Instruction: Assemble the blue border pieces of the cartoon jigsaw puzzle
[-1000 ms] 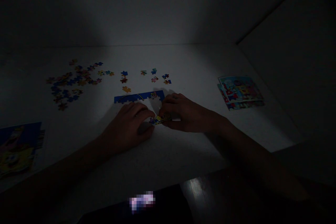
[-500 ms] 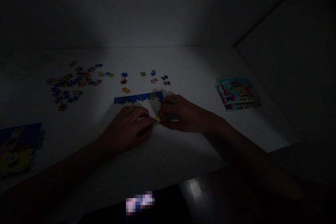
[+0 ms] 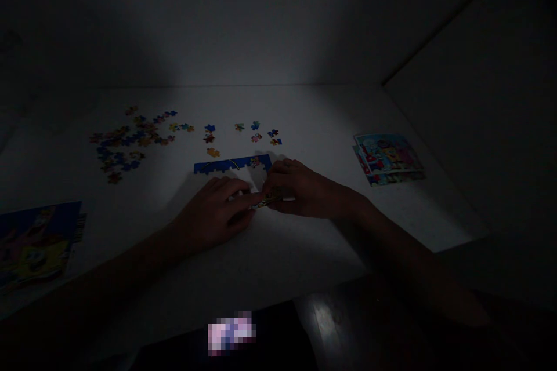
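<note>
Lying on the white desk are two cartoon pictures (both dim, the details hard to read), one at the left and one at the right. A heap of loose pieces is sitting left of center, with a smaller scatter spreading beside it. A blue border strip is lying just ahead of the left hand and right hand. Their fingers are closing narrowly from both sides, pinching a small puzzle section between them, near the strip's right end.
</note>
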`<state>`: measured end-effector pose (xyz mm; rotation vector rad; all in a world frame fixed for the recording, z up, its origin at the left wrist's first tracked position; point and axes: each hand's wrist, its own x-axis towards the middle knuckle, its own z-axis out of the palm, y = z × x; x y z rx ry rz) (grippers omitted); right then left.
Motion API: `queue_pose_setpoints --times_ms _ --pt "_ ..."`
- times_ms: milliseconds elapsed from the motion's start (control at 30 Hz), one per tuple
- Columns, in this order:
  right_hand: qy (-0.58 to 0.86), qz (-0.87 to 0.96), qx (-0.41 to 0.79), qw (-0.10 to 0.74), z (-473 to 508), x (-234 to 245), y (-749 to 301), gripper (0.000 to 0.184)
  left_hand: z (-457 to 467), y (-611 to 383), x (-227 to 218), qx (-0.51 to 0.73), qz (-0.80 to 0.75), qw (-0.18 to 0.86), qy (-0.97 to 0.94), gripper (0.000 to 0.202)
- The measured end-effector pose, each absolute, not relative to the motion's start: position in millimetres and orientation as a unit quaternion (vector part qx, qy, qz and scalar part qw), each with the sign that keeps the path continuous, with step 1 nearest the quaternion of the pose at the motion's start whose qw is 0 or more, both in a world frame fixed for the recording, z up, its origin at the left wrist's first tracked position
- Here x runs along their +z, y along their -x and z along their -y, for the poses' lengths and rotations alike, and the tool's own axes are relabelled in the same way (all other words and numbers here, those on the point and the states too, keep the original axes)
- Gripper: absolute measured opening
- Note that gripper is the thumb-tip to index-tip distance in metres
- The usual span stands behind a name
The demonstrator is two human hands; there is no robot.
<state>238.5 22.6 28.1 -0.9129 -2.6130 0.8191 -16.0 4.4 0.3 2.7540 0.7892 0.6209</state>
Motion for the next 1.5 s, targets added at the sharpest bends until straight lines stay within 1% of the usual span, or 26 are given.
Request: queue_pose_setpoints --times_ms 133,233,300,367,467,567,700,800,967,1033,1133,1400,1500 --pt "0.314 0.896 0.287 0.125 -23 29 -238 0.01 -2 13 2 0.21 -0.271 0.125 -0.931 0.024" --pt "0.317 0.894 0.29 0.123 -24 31 -237 0.012 -3 17 6 0.249 -0.309 0.148 -0.906 0.027" --pt "0.315 0.895 0.292 0.121 -24 33 -237 0.012 -10 26 8 0.275 -0.338 0.144 -0.888 0.028" --pt "0.309 0.89 0.311 0.126 -24 35 -238 0.01 -22 40 7 0.283 -0.348 0.113 -0.887 0.027" --pt "0.325 0.857 0.361 0.17 -26 35 -244 0.011 -41 59 3 0.257 -0.386 0.077 -0.883 0.028" --pt "0.392 0.81 0.372 0.228 -36 31 -250 0.012 -50 65 -2 0.226 -0.393 0.073 -0.888 0.031" --pt "0.478 0.771 0.306 0.289 -57 20 -248 0.011 -49 61 -2 0.202 -0.389 0.071 -0.896 0.033" --pt "0.497 0.774 0.24 0.311 -76 12 -239 0.01 -47 60 -1 0.196 -0.389 0.073 -0.897 0.033" --pt "0.527 0.754 0.101 0.379 -101 -5 -237 0.014 -46 59 0 0.19 -0.389 0.065 -0.899 0.036" --pt "0.514 0.765 0.069 0.381 -106 -12 -244 0.012 -46 58 1 0.18 -0.389 0.06 -0.901 0.037" --pt "0.484 0.788 0.054 0.376 -110 -19 -258 0.01 -44 57 3 0.171 -0.393 0.047 -0.902 0.038" --pt "0.456 0.821 0.063 0.337 -109 -25 -268 0.019 -44 55 4 0.175 -0.406 0.052 -0.895 0.038" --pt "0.464 0.822 0.074 0.322 -108 -24 -265 0.014 -44 56 4 0.176 -0.408 0.06 -0.894 0.039"
